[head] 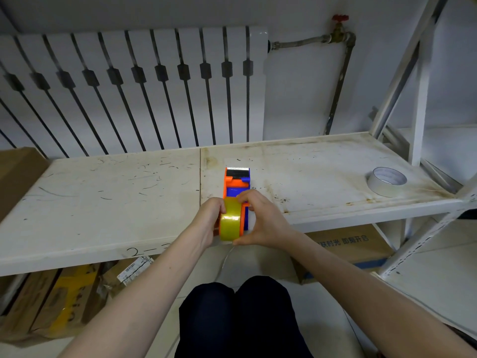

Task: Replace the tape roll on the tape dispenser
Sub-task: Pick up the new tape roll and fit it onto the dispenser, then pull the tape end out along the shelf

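Observation:
An orange and blue tape dispenser lies on the white shelf, its toothed blade pointing away from me. A yellowish clear tape roll sits upright at the dispenser's near end, by the shelf's front edge. My left hand grips the roll from its left side. On the right side, my right hand holds the roll and the dispenser's frame, fingers over the top and thumb below. A thin strip of tape hangs down from the roll. A white tape roll lies flat at the shelf's right end.
A radiator stands behind the shelf, and a pipe with a red valve runs to its right. Cardboard boxes sit under the shelf, with another box at the far left. White rack posts rise at the right.

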Motion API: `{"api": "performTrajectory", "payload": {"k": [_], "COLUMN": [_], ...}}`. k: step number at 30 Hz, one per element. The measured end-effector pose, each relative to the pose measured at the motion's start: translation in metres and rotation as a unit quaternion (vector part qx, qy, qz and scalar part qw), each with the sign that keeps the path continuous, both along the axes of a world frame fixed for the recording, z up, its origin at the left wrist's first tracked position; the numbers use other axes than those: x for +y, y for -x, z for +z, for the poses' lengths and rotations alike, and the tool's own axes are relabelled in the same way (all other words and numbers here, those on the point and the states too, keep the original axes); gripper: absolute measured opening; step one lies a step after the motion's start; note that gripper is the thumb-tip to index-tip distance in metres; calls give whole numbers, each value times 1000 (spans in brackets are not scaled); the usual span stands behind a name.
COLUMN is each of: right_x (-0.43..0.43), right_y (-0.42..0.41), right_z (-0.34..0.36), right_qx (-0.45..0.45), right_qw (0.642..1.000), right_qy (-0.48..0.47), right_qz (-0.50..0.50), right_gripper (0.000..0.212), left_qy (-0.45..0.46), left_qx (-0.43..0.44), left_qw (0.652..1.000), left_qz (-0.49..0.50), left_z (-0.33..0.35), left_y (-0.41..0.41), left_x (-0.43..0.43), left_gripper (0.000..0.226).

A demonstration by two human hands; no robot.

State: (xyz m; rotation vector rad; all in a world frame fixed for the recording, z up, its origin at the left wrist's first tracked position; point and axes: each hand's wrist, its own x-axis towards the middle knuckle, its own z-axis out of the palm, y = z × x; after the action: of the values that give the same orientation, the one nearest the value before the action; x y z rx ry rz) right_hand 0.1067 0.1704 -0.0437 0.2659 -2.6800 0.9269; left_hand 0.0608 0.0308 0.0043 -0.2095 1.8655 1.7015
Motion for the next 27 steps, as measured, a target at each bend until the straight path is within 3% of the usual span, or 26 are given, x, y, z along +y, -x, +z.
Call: {"api": "performTrajectory", "payload": {"k": [4,8,10,12,14,16,20,27], "right_x": [1,7,9,7,3,-1,-3,-3], "right_y": [1,3,5,9,15,21,30,38], "right_z": [2,11,20,28,35,40,49,50], "right_qx": [-40,-132,-153,-106,-76,-93,-106,-156], "right_qw": [998,988,982,986,988,987,981,960], "right_qy": [39,77,109,122,96,80,74,32], "right_qz": [-33,-5,-9,-51,-90,-106,-147,-231], "right_gripper": [85,88,69,41,29,25,16,19], "left_qy": [-43,43,59,68,76,93,138,183], "left_qx": [44,143,158,162,163,168,187,224], "left_qw": [995,970,962,956,949,942,927,902], "left_qz": [-85,-192,-216,-236,-260,-275,-296,-322], "left_z": [-5,-13,-11,-7,-3,2,11,18], "left_y": [-1,2,5,7,9,9,9,9], "left_x": [-9,-21,-24,-25,-23,-23,-23,-14], "left_gripper": [38,49,49,45,39,39,62,64]}}
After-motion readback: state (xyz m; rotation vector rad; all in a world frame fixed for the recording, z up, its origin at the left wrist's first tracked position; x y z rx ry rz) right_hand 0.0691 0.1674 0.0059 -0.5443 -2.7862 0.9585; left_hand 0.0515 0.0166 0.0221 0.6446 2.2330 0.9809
